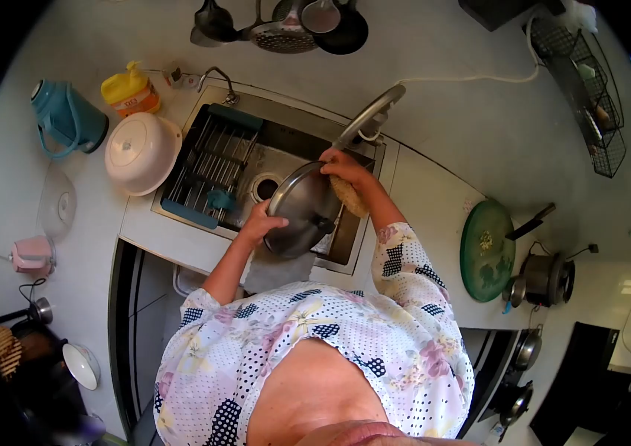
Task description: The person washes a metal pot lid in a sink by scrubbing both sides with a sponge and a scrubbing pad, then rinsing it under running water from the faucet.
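Observation:
A round metal pot lid (293,216) with a dark knob is held tilted over the sink (315,140). My left hand (259,223) grips its left edge, thumb on the upper face. At the far rim, my right hand (342,168) is closed, its fingertips on the lid's edge. A tan, rough scrubber like a loofah (349,196) sticks out from under that hand; the fingers behind it are partly hidden. Left of the lid, a rack (207,163) spans the sink, with a teal cloth or sponge (221,199) at its near end. The drain (264,186) shows between.
Left of the sink are an upturned pink basin (139,154), a yellow bottle (130,91) and a teal jug (70,119). A faucet (219,82) and a curved metal band (369,115) rise behind. A green cutting board (488,249) with a knife (531,221) lies right, beside a pot (544,277).

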Tool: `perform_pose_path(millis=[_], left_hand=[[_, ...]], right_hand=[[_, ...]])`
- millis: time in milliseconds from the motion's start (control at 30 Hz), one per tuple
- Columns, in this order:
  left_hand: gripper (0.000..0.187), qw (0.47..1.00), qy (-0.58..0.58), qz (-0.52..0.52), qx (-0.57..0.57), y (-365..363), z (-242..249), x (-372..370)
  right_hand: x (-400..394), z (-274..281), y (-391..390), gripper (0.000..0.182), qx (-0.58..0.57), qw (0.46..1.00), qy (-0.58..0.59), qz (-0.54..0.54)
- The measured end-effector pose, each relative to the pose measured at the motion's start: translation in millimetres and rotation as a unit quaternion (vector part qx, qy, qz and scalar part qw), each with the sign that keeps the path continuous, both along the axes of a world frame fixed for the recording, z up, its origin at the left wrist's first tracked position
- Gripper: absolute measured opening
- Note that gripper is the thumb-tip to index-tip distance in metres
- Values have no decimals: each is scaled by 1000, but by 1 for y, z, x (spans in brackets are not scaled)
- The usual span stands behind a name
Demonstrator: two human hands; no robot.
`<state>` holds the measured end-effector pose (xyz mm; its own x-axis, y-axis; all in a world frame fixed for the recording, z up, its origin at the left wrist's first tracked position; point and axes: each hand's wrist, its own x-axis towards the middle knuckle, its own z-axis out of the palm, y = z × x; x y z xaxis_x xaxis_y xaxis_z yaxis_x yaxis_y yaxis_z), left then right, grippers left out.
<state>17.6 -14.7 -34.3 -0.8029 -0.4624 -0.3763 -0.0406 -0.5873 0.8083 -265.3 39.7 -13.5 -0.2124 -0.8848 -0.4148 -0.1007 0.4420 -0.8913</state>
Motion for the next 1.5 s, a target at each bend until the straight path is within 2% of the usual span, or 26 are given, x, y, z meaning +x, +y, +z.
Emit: perform_pose_path(millis=[100, 200, 300, 400, 500, 600, 700, 800, 900, 1000, 1100, 1200, 1300, 1467, 1500], left_hand=[[45, 1000, -2, 4, -2, -3, -2, -4], [45, 1000, 9, 11, -6, -8, 0, -3], [46, 999, 22, 7, -30, -11, -4, -4], [46, 999, 19, 11, -32, -11, 4, -5], [46, 998, 11, -1, -63, -15, 8, -11], [46, 998, 38, 22, -47, -17, 7, -7], [46, 998, 16, 18, -55, -19, 13, -5], [45, 997, 21, 34, -70, -17, 1, -12], [43, 997, 11, 42, -67, -18, 3, -10], [42, 997, -1, 41, -61, -18, 12, -7], [42, 994, -28, 30, -101, -10, 33, -7], [43, 989, -28, 44, -140, 1, 33, -14], [42, 987, -49, 26, -149, -4, 30, -21], [40, 991, -49, 11, -124, -11, 26, -22], [40, 992, -51, 12, -117, -10, 24, -22]], right_hand=[[-4, 0, -4, 38, -9, 1000, -21, 2], [4, 3, -12, 31, -37, 999, -11, -17], [3, 7, -19, 31, -21, 999, 30, 1], [-9, -5, -24, 39, 19, 1000, -15, 4], [-12, 1, -25, 37, -18, 1000, 4, 10], [2, 18, -30, 29, -19, 1000, 17, 2], [-1, 1, -33, 30, -22, 998, -45, -24], [17, -11, -28, 30, -104, 985, 1, -134], [49, -21, -26, 30, -175, 943, 150, -238], [78, 12, -26, 27, -271, 903, 272, -192], [84, 26, -22, 19, -334, 876, 330, -106], [75, 20, -15, 21, -339, 891, 280, -115], [59, 8, -18, 21, -252, 937, 153, -186], [2, -19, -11, 25, -53, 973, 185, -128], [1, -10, -11, 26, -19, 976, 187, -112]])
